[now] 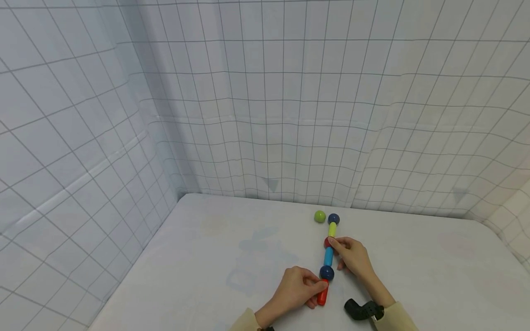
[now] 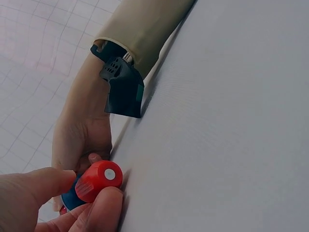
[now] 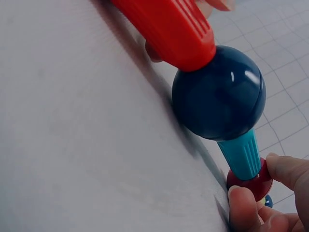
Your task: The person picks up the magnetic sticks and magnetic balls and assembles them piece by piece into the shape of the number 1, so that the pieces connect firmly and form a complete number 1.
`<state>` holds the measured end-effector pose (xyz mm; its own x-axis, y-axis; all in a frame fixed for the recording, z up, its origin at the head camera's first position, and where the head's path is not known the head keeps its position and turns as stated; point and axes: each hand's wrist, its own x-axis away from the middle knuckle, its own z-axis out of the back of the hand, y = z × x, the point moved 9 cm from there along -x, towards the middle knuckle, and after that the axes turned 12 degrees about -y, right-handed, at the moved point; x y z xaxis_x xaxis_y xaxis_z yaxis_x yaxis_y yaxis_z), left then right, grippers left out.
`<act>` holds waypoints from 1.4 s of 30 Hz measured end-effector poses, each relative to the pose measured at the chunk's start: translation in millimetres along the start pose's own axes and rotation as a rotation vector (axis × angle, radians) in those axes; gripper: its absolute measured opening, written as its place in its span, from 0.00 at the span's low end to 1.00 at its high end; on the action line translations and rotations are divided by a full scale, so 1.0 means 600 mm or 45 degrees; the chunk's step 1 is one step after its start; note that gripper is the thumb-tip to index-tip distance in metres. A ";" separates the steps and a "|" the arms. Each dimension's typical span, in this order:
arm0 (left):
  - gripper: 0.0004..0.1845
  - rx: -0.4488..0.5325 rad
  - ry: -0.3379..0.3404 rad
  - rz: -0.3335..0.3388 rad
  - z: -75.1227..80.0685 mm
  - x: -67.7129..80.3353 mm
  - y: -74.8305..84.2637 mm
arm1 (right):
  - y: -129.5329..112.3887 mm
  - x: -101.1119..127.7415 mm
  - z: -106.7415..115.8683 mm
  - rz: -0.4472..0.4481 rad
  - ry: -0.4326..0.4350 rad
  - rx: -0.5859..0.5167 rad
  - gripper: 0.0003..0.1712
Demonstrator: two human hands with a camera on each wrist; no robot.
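Note:
A chain of balls and rods lies on the white table, running away from the person. Nearest is a red rod (image 1: 322, 294), pinched by the left hand (image 1: 295, 288) between thumb and fingers. Its far end meets a dark blue ball (image 1: 326, 273). A light blue rod (image 1: 328, 256) links that ball to a dark red ball (image 3: 250, 186), which the right hand (image 1: 354, 258) pinches. Beyond it come a yellow-green rod (image 1: 332, 229) and another dark blue ball (image 1: 333, 219). In the left wrist view, the red rod's near end shows a pale round disc.
A loose green ball (image 1: 319, 216) sits left of the chain's far end. White grid-patterned curtains (image 1: 265, 115) hang behind the table (image 1: 186, 266) and along its sides. A black wrist camera mount (image 1: 359, 310) juts from the right wrist, low over the table.

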<state>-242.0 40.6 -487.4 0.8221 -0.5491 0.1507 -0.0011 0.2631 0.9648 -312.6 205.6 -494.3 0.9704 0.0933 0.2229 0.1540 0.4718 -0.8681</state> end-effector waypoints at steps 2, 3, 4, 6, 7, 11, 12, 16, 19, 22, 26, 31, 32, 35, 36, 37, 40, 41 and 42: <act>0.09 -0.007 -0.011 0.000 0.002 -0.002 0.001 | 0.000 0.000 0.001 -0.001 0.003 -0.003 0.37; 0.09 -0.020 -0.014 0.000 0.004 -0.002 0.002 | 0.000 0.001 0.001 -0.002 0.004 -0.005 0.36; 0.08 -0.028 -0.017 0.000 0.005 -0.002 0.003 | 0.000 0.001 0.001 -0.003 0.004 -0.006 0.36; 0.07 -0.056 -0.024 0.005 0.010 -0.003 0.005 | 0.000 0.001 0.001 -0.004 0.003 -0.007 0.36; 0.07 -0.070 -0.029 0.004 0.012 -0.004 0.006 | 0.000 0.001 0.001 -0.006 0.005 -0.008 0.36; 0.07 -0.153 -0.032 -0.006 0.024 -0.008 0.010 | -0.001 0.000 0.000 -0.007 0.002 -0.009 0.36; 0.07 -0.175 -0.021 -0.012 0.029 -0.009 0.011 | -0.001 0.000 0.000 -0.007 0.003 -0.011 0.36; 0.07 -0.287 0.059 -0.037 0.050 -0.017 0.015 | -0.001 0.002 0.000 -0.003 0.005 -0.017 0.36; 0.06 -0.413 0.137 -0.067 0.065 -0.023 0.021 | -0.001 0.003 0.001 -0.002 0.007 -0.016 0.35; 0.06 -0.513 0.194 -0.099 0.075 -0.030 0.029 | -0.001 0.003 0.001 -0.006 0.010 -0.016 0.33; 0.05 -0.532 0.231 -0.132 0.084 -0.039 0.035 | 0.000 0.001 0.000 -0.003 0.009 -0.022 0.34; 0.09 -0.576 0.284 -0.133 0.093 -0.046 0.042 | 0.000 -0.002 0.000 -0.010 0.008 -0.031 0.35; 0.10 -0.587 0.295 -0.128 0.094 -0.048 0.043 | 0.000 -0.002 0.001 -0.011 0.010 -0.032 0.35; 0.13 -0.605 0.334 -0.094 0.101 -0.055 0.040 | 0.001 -0.002 0.002 -0.015 0.015 -0.031 0.35; 0.14 -0.609 0.345 -0.080 0.103 -0.057 0.038 | 0.001 -0.002 0.002 -0.015 0.014 -0.031 0.36; 0.14 -0.609 0.356 -0.070 0.105 -0.060 0.038 | 0.001 -0.002 0.002 -0.016 0.015 -0.030 0.35; 0.16 -0.618 0.389 -0.050 0.111 -0.065 0.037 | 0.002 -0.002 0.000 -0.017 0.012 -0.031 0.35; 0.16 -0.623 0.398 -0.047 0.112 -0.067 0.037 | 0.002 -0.001 0.000 -0.016 0.010 -0.033 0.35; 0.17 -0.626 0.406 -0.047 0.113 -0.069 0.038 | 0.002 -0.001 0.000 -0.015 0.009 -0.031 0.35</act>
<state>-314.9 15.5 -457.2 0.9473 -0.3193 -0.0265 0.2323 0.6274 0.7432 -313.0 205.8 -495.5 0.9698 0.0817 0.2300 0.1698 0.4511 -0.8762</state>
